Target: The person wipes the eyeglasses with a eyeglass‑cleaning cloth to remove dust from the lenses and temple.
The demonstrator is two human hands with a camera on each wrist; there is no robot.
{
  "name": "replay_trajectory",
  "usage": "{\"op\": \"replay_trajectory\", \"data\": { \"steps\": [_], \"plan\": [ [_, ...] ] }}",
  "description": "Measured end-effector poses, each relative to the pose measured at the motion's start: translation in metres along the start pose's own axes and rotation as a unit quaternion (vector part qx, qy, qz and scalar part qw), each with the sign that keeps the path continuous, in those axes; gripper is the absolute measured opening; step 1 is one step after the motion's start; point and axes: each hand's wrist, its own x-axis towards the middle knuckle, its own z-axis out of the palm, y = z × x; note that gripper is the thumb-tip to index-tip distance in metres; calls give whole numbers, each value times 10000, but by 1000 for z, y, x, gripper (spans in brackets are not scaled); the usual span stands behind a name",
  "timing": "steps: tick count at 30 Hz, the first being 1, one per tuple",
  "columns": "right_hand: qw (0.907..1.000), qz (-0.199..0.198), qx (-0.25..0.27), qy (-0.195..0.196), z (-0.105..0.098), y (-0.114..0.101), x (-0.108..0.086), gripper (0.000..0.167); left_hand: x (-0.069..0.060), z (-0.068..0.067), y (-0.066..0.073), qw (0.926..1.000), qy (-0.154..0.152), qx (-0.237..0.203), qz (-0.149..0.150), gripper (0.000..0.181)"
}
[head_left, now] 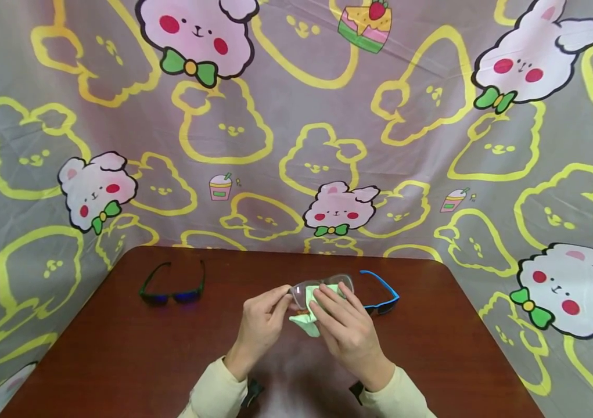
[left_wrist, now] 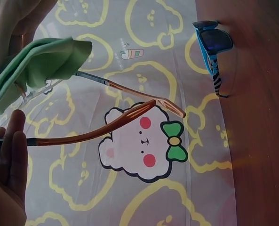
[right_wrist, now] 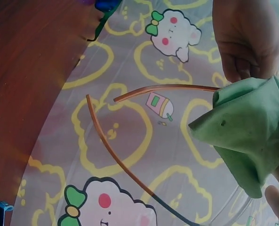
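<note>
Clear-framed eyeglasses (head_left: 299,296) are held up above the front of the table. My left hand (head_left: 262,325) pinches them at the left corner, near the hinge. A light green cloth (head_left: 305,325) lies against the lenses, and my right hand (head_left: 351,331) grips the glasses through it, fingers spread over the front. In the left wrist view the brown temples (left_wrist: 87,134) stick out unfolded, with my left fingers (left_wrist: 18,150) at one of them. The cloth (right_wrist: 247,127) hides most of the lenses in the right wrist view, along with much of the right hand.
Dark sunglasses with blue lenses (head_left: 173,298) rest at the table's back left. Blue-framed sunglasses (head_left: 391,300) lie just behind my right hand. A patterned curtain (head_left: 254,174) encloses the back and sides of the brown table (head_left: 103,348).
</note>
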Motion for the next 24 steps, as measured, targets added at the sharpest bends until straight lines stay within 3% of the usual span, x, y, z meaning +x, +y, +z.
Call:
{"op": "replay_trajectory", "data": {
  "steps": [6,13,24],
  "plan": [
    [9998,67,47,-162,1,1,-4,25,0,2,-2,9997,-150,-169,135,16],
    [9995,38,180,-254,3,0,-6,25,-4,4,-5,9992,-317,11,224,15],
    [9992,-160,333,-151,3,-7,-4,24,-3,0,-5,9993,-280,221,-53,12]
  ]
}}
